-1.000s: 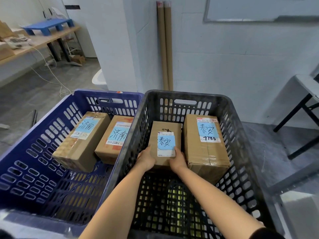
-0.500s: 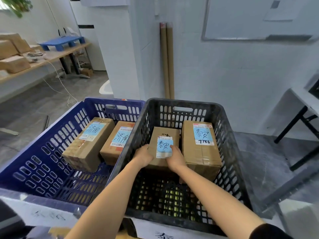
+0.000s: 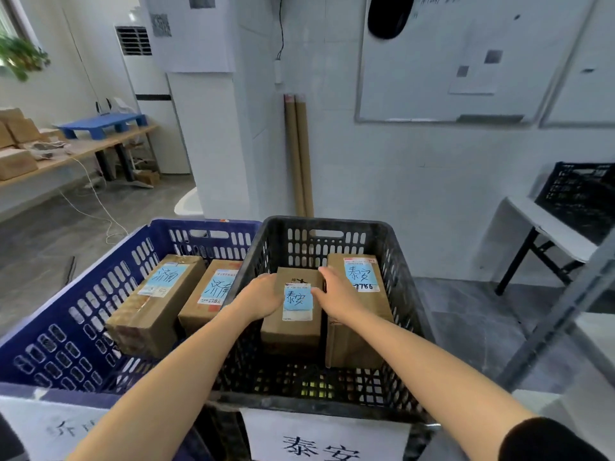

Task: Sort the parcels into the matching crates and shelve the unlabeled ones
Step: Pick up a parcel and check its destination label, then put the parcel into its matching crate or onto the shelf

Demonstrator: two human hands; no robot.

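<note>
Your left hand (image 3: 263, 299) and right hand (image 3: 336, 296) flank the small labelled parcel (image 3: 291, 329) in the black crate (image 3: 332, 222), fingers (image 3: 329, 276) curled on its edges, its long axis pointing away from you.

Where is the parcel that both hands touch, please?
Head view: the parcel lies in the black crate, between left hand and right hand, left of a larger parcel.

Left grip (image 3: 263, 297) clasps the parcel (image 3: 293, 331) from the left; right grip (image 3: 336, 294) opposite.
</note>
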